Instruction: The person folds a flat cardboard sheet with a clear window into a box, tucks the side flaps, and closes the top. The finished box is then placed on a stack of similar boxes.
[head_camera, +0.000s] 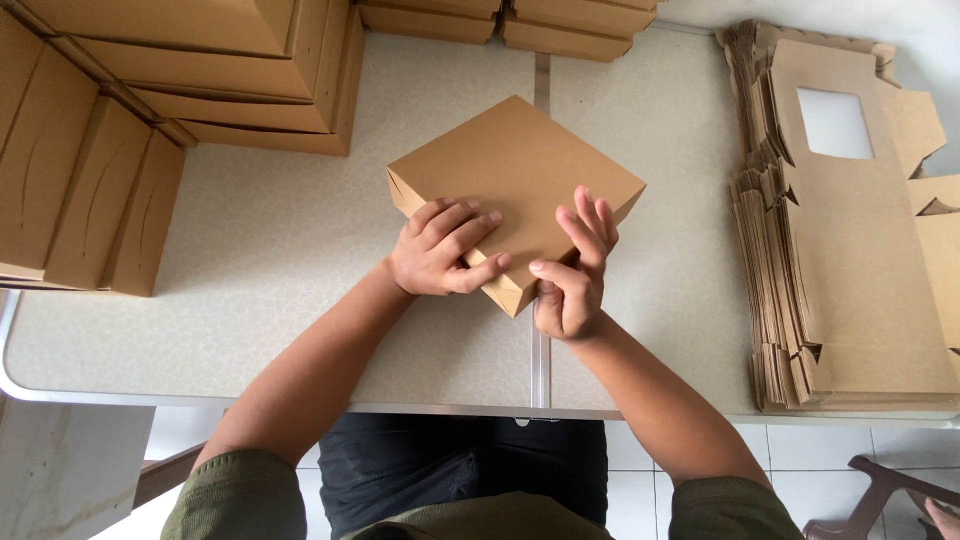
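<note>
the folded brown box sits corner-toward the person, near corner pinched between both hands, left hand clamped on its left edge, right hand gripping its right.

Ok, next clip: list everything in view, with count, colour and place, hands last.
Folded box: one, brown cardboard, table centre, turned corner-on to the person.
Flat box blanks: one stack, brown, the top one with a window cut-out, table right.
Finished boxes: several stacked, brown, top left and along the far edge.
Table: one, pale speckled, with a seam down the middle.
Chair: part of one, dark brown, bottom right on a white tiled floor.
Left hand: on top of the box near its closest corner.
Right hand: fingers on the box, gripping the same corner's right edge.
</note>
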